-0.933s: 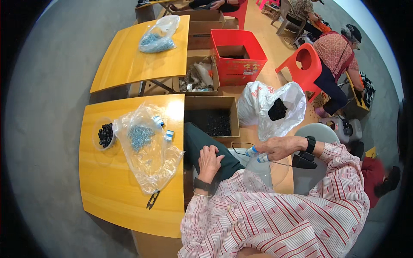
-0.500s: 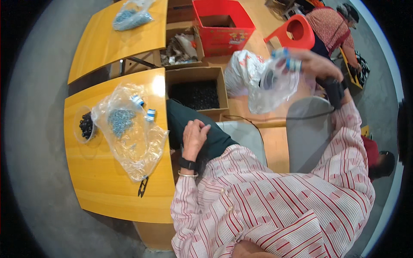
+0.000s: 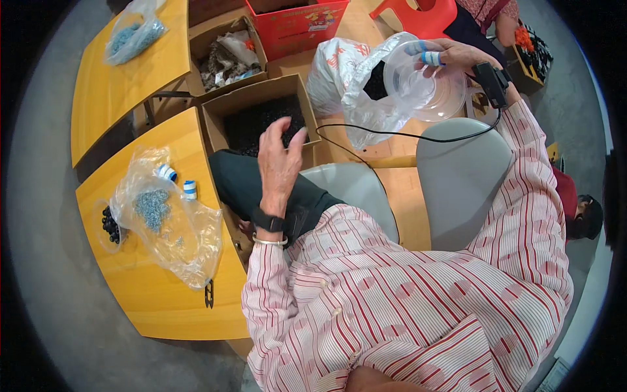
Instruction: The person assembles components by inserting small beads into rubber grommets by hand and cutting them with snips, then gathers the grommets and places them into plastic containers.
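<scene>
My right hand (image 3: 454, 55), with blue-and-white tape round its fingers, grips the rim of a round clear plastic tub (image 3: 450, 99). The tub is tilted at the mouth of a white plastic bag (image 3: 336, 73), where small black parts (image 3: 375, 81) show. My left hand (image 3: 277, 160) is raised above my thigh with fingers apart and curved, nothing in it. Just beyond it stands an open cardboard box (image 3: 215, 124) holding many small black pieces (image 3: 258, 121).
On the yellow table (image 3: 137, 297) lie a clear bag (image 3: 199, 251) of small bluish metal parts, two tape rolls (image 3: 189, 190), black thread snips (image 3: 209, 294) and a cup of black parts (image 3: 111, 225). A black cable (image 3: 405, 134) runs from my right wrist. A person (image 3: 506, 26) sits at far right.
My left hand has risen from my lap toward the cardboard box, its fingers spreading. The right hand stays by the white bag, and the clear tub now shows plainly under it. The view has shifted.
</scene>
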A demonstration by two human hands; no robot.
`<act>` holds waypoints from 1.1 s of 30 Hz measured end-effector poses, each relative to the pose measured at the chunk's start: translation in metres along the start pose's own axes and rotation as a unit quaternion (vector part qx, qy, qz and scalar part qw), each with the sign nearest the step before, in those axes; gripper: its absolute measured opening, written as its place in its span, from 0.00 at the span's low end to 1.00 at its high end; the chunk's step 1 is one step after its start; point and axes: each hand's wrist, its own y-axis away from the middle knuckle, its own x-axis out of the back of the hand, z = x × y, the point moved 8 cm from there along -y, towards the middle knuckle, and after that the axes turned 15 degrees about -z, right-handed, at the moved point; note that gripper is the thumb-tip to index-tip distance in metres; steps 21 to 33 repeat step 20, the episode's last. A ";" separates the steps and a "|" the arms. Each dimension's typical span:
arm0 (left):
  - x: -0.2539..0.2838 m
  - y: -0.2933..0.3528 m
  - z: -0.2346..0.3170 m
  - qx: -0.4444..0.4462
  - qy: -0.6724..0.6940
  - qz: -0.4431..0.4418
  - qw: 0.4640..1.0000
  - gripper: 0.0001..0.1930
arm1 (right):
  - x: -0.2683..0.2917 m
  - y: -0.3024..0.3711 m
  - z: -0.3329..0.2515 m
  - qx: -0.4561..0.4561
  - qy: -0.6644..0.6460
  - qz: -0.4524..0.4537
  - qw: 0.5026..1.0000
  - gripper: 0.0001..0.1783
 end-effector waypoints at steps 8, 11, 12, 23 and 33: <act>-0.087 -0.053 0.018 -0.018 0.120 -0.148 0.981 0.38 | -0.026 -0.019 -0.008 -0.090 0.034 -0.031 0.995 0.20; -0.108 -0.051 0.015 0.036 0.038 -0.157 0.986 0.37 | -0.035 -0.037 0.022 -0.133 0.014 -0.079 0.988 0.20; -0.111 -0.052 0.012 0.038 0.039 -0.157 0.986 0.37 | -0.039 -0.041 0.031 -0.164 0.020 -0.091 0.982 0.20; -0.113 -0.049 0.025 0.041 0.076 -0.217 0.972 0.16 | -0.030 -0.103 0.090 -0.071 -0.106 -0.150 0.980 0.23; -0.113 -0.049 0.025 0.041 0.076 -0.217 0.972 0.16 | -0.030 -0.103 0.090 -0.071 -0.106 -0.150 0.980 0.23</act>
